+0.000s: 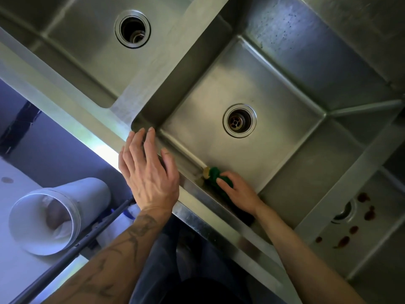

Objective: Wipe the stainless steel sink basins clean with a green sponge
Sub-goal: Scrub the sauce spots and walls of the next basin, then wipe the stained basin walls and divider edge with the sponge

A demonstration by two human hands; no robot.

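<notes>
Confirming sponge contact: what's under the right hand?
The green sponge, pressed against the near wall of the middle basin. Its far end shows; the right hand covers the rest.

Setting: commercial-type kitchen or scullery wash station. Evidence: one stainless steel sink unit (151,69) with three deep square basins side by side, namely left basin (87,53), middle basin (274,84) and right basin (372,233), each with a round drain and separated by flat steel dividers. Dark red spots (344,241) lie on the right basin's floor, and a white cylindrical container (92,194) sits near the unit's front edge.
</notes>
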